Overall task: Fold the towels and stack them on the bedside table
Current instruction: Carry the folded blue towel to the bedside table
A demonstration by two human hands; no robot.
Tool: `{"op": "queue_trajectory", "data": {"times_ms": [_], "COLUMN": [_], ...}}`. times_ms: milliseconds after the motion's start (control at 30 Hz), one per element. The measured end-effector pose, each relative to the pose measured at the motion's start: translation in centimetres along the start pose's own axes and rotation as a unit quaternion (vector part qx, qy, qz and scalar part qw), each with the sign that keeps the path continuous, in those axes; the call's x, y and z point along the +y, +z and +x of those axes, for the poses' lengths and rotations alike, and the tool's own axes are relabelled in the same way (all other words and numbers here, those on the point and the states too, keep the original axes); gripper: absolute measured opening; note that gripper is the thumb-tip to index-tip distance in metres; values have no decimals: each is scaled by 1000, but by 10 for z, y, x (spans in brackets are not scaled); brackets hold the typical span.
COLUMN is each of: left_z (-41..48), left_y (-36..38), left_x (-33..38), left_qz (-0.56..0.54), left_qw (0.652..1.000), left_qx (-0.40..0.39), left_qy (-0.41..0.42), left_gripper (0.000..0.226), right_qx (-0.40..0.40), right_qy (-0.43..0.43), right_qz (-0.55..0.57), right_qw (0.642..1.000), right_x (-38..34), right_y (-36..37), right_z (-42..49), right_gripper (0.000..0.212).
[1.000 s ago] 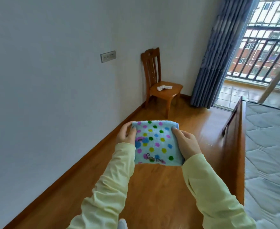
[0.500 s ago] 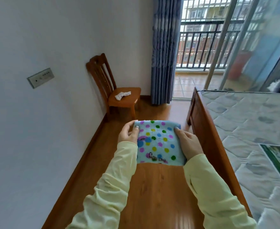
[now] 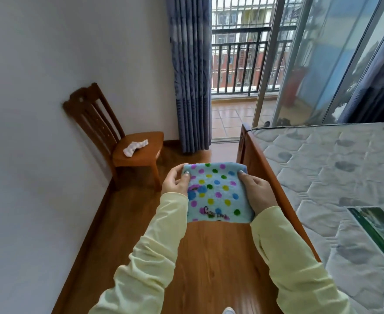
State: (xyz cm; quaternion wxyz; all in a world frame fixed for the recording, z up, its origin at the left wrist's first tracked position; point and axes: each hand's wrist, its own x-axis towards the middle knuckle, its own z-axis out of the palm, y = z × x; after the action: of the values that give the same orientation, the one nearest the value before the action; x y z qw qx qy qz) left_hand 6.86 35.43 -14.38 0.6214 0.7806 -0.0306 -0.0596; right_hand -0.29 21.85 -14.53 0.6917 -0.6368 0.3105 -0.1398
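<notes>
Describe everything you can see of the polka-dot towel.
The polka-dot towel is light blue, terry-looking cloth with pink, green, yellow and blue dots and dark lettering near its lower edge. Folded to a rough square, it is held over the wooden floor; the left hand grips its left edge, the right hand its right.

To your left stands a plain white wall, and a wooden chair is placed with its back against it. A small white cloth lies on the chair seat. The floor under you is of glossy brown wood boards. Ahead, a blue-grey curtain hangs beside a glass sliding door, and daylight comes in there. Beyond it you see a tiled balcony with a dark metal railing. On your right is a wooden bed frame with a bare quilted mattress, and a printed sheet lies flat on it.
</notes>
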Motion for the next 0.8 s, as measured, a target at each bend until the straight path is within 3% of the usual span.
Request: {"op": "queue_trajectory", "data": {"times_ms": [500, 800], "left_z": [217, 382], "left_y": [116, 155], "left_x": [48, 56], "left_qz": [-15, -41], "left_qw": [1000, 998], "left_qx": [-17, -46], "left_qy": [-13, -8], "left_gripper": [34, 33], "right_qx": [15, 46], "right_qy": [-2, 2], "right_qz": [-3, 27], "right_qw": [1000, 999], "right_x": [-70, -102], "right_y": [3, 49], "right_z": [231, 376], "right_gripper": [26, 24]}}
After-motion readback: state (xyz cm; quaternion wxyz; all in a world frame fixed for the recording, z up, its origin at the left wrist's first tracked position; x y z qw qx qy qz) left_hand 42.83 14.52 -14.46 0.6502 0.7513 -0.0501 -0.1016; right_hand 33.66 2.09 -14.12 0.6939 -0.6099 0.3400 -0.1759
